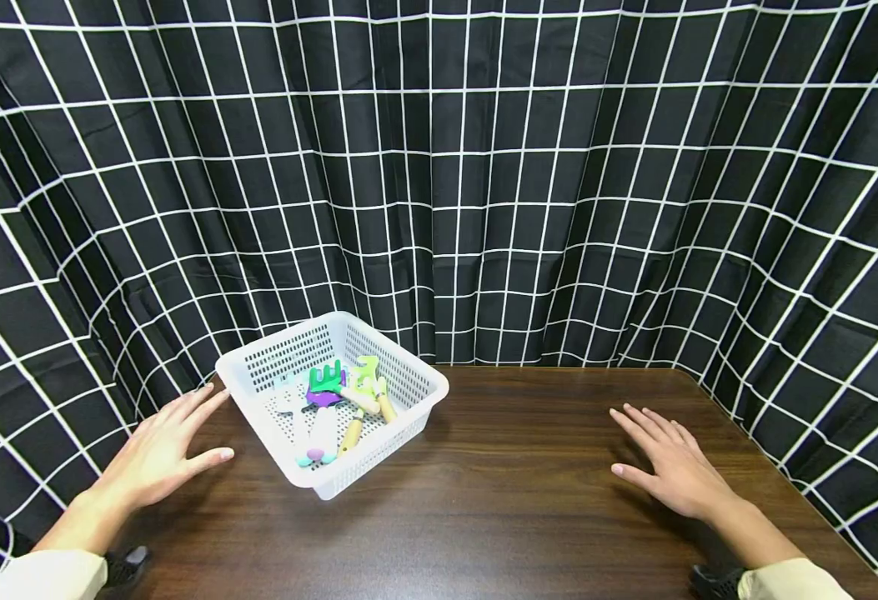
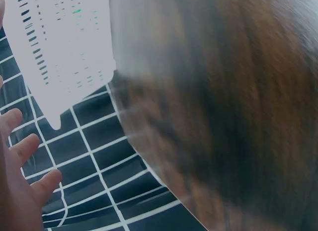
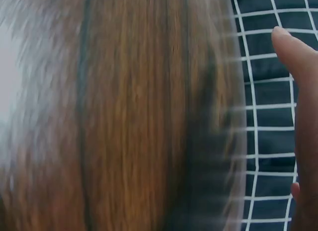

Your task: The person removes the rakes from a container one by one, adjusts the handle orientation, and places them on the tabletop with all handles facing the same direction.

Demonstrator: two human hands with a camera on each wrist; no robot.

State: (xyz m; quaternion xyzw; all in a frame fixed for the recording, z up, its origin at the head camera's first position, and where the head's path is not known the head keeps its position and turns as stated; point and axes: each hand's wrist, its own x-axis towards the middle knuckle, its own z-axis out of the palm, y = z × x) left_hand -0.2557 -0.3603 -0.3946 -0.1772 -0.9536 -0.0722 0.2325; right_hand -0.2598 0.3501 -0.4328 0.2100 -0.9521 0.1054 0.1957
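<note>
My left hand is at the left side of a white plastic basket, fingers spread and straight, holding nothing. Small toy garden tools lie in the basket. Among them are a green rake with a pale handle, a lime-green fork, a purple piece partly under the rake, and several pale handles. Over at the right of the table, my right hand has its fingers extended and holds nothing. In the left wrist view the basket shows its slotted side beyond the fingers.
The dark brown wooden table reaches back to a black curtain with a white grid. The curtain wraps round both sides of the table. Dark bands sit at both wrists below light sleeves.
</note>
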